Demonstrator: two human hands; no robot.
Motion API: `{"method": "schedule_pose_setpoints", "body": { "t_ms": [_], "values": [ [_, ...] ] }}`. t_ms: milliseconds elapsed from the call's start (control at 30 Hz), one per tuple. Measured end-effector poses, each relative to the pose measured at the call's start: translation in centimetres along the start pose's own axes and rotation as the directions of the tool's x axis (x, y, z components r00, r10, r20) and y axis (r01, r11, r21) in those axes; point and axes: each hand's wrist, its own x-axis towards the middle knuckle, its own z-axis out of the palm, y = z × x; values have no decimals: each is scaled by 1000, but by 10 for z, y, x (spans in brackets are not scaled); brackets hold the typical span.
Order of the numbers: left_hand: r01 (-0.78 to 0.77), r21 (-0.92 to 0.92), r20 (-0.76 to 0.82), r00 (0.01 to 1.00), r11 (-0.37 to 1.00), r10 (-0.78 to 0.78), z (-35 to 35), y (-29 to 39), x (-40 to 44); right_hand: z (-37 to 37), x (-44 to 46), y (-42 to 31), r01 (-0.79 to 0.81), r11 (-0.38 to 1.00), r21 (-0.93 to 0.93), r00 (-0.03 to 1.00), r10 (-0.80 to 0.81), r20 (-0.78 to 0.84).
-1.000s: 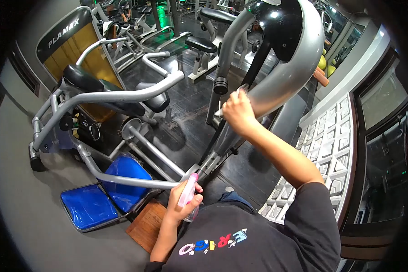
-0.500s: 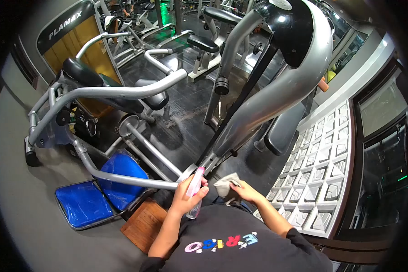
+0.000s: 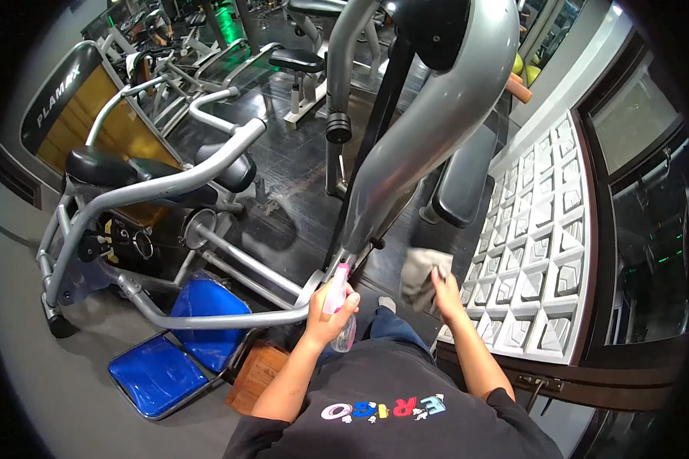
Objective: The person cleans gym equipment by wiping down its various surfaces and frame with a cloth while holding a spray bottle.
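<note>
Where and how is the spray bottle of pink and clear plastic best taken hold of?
Probably by the slim pink upper part of the spray bottle, from its left side. The left hand wraps there; this part looks narrow enough for fingers to close around, and the clear body hangs free below.

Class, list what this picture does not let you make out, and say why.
Head view: the spray bottle's middle, covered by the left hand.
Head view: some fingers of the right hand, behind the cloth.
Head view: the curved silver frame's top, cut off by the upper edge.
</note>
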Motion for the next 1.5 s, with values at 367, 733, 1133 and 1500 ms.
{"method": "schedule_pose_setpoints", "body": {
  "t_ms": [367, 733, 1133, 1500],
  "values": [
    [111, 42, -173, 980, 993, -102, -25, 6, -50, 117, 98, -95, 813, 508, -284, 405, -844, -352],
    [93, 44, -223, 971, 995, -81, -36, 9, -54, 77, 66, 62, 334, 931, -144, 933, -349, -87],
    [-32, 148, -56, 998, 988, 41, -42, -5, -23, 41, 77, -205, 784, 48, -618, 152, -982, 116],
    [-12, 158, -132, 991, 987, 33, -43, 18, -47, 159, 122, -59, 795, -496, -350, 317, -152, 936]
  ]
}}
